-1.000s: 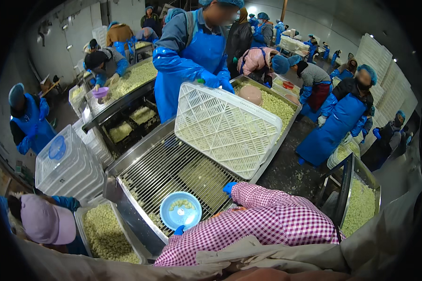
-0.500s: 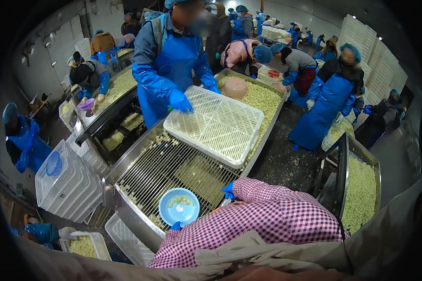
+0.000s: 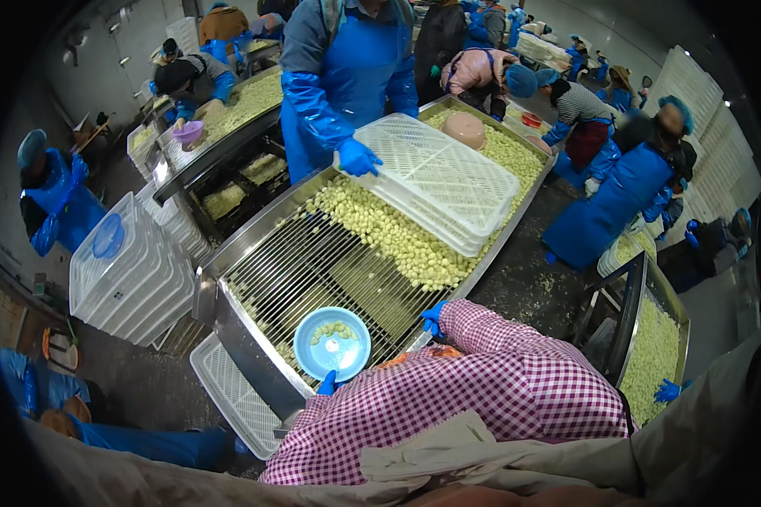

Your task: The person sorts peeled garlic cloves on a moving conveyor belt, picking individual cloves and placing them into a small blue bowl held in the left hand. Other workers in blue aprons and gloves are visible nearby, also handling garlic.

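Observation:
My left hand (image 3: 326,384), in a blue glove, grips the near rim of a light blue plastic bowl (image 3: 295,344). A few pale green round pieces (image 3: 335,329) lie in the bowl, which rests on a metal bar grate (image 3: 266,283). At the grate's right edge is my right hand (image 3: 433,318), also gloved in blue; its fingers look apart with nothing visible in them. Checked purple-and-white sleeves cover both my arms. Beyond my hands, a heap of pale green pieces (image 3: 402,249) spreads over the grate beneath a white slotted crate (image 3: 444,173), which a co-worker's blue-gloved hand (image 3: 359,158) holds.
A pinkish bowl (image 3: 463,129) sits among the pieces at the table's far end. Stacked clear crates (image 3: 131,270) stand at left, and a white crate (image 3: 237,397) lies below the table. Another person's blue glove (image 3: 668,390) touches a full bin (image 3: 651,359) at right.
Pale green pieces have spilled from under the co-worker's crate onto the grate. My left hand shows more on the bowl's rim. The whole view has shifted slightly.

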Demonstrator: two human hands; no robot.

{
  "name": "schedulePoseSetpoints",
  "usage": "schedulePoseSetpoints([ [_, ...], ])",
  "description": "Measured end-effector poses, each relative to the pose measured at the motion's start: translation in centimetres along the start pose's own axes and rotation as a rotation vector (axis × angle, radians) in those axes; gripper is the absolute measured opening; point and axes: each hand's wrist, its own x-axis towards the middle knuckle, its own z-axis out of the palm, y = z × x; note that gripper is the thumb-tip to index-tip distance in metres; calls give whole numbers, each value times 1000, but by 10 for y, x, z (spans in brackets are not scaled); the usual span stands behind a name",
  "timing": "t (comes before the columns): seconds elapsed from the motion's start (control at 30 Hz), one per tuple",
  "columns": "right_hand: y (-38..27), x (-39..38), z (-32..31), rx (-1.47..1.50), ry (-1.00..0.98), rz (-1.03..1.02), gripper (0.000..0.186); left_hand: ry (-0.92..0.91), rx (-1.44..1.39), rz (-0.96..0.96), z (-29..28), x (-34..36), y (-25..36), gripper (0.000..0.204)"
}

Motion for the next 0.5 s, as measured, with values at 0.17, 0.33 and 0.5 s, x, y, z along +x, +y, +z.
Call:
schedulePoseSetpoints([
  [0.17,-6,1,11,-5,-12,77,47,4,-33,-11,-18,-5,-10,41],
  [0.33,-13,6,35,-5,-7,118,47,-6,-67,-23,-44,-4,-13,42],
  [0.5,-11,10,41,-1,-15,144,47,-10,-99,-23,-54,0,-23,43],
])
